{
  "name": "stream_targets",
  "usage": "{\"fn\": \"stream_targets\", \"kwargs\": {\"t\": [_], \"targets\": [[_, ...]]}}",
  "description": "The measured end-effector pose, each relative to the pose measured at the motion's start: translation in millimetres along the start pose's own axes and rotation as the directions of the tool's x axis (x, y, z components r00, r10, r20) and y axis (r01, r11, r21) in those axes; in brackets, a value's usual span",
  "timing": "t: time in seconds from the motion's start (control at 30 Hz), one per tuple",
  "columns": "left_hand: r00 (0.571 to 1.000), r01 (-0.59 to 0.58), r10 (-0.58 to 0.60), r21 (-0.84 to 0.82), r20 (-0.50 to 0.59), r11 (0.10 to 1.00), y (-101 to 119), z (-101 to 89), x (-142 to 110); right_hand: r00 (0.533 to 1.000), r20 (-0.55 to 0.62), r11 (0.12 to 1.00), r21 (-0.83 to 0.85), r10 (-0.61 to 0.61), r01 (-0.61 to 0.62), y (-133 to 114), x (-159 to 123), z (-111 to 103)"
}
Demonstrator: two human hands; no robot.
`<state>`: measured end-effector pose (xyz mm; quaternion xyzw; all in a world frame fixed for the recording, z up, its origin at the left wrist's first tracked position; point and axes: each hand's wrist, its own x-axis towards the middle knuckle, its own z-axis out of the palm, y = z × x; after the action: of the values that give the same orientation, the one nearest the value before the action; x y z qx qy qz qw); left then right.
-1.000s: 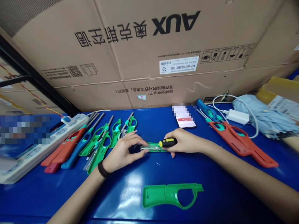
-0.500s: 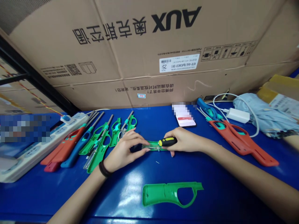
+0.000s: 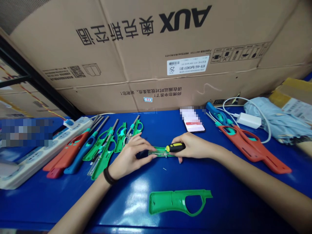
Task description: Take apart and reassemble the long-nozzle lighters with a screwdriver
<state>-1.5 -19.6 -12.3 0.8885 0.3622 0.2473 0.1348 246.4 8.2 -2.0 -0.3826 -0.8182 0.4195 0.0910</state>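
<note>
Both my hands meet over the table around an opened green lighter casing [image 3: 160, 150] with a clear fuel tank inside. My left hand [image 3: 133, 152] pinches its left end between thumb and fingers. In my right hand [image 3: 192, 145] is a black-and-yellow screwdriver [image 3: 176, 147], its handle lying sideways above the casing; I cannot see its shaft. The right fingers are also at the casing's right end, partly hidden. Closer to me lies a loose green casing half [image 3: 163, 204], hollow side up. A tiny thin pale piece [image 3: 164, 169] rests between them.
Several green lighter parts [image 3: 103, 161], a blue lighter [image 3: 79, 156] and red lighters [image 3: 69, 151] lie left, beside a power strip [image 3: 29, 161]. A phone [image 3: 195, 126], red lighters [image 3: 253, 146], a white charger [image 3: 248, 120] and a light-blue cloth bundle [image 3: 275, 120] are right. A large carton [image 3: 136, 71] stands behind.
Hardly anything differs. My hands, the casing and the screwdriver keep nearly the same position; the whole view has shifted very slightly.
</note>
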Motion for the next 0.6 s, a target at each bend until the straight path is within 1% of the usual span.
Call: {"fn": "stream_targets", "kwargs": {"t": [0.33,0.6], "targets": [[1.0,-0.004,0.004,0.008,-0.005,1.0,-2.4,2.0,-0.2,1.0,0.001,0.999,0.033,-0.016,0.016,3.6,1.6,0.9],[1.0,-0.009,0.009,0.009,0.016,1.0,-0.9,2.7,0.5,1.0,0.003,1.0,0.024,-0.013,0.013,4.9,1.3,0.9]]}}
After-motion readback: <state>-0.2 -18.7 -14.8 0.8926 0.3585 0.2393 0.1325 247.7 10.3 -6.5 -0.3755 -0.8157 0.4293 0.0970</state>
